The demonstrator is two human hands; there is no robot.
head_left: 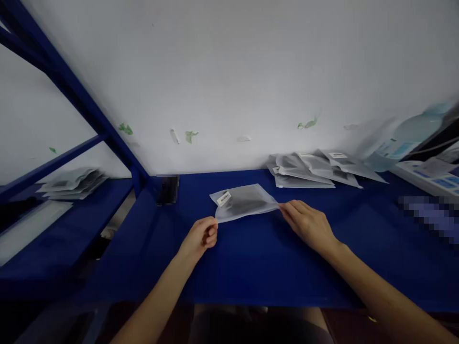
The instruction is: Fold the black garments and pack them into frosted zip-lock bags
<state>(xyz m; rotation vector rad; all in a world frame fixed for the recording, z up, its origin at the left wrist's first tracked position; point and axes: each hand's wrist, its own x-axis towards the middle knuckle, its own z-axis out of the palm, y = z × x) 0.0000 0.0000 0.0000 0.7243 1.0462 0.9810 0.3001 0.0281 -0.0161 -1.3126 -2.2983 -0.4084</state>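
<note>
A frosted plastic bag (247, 200) with a dark item inside and a white barcode label (224, 198) at its upper left is stretched between my hands over the blue table (258, 267). My left hand (202, 235) pinches the bag's near left corner, its fingers curled. At the right corner, my right hand (308, 222) has its fingertips closed on the bag. The label faces up.
Several similar bags (308, 169) lie piled against the wall at the back right, beside a clear bottle (405, 138). A dark blurred object (168, 190) sits back left. More bags (71, 182) lie beyond the blue frame (103, 131).
</note>
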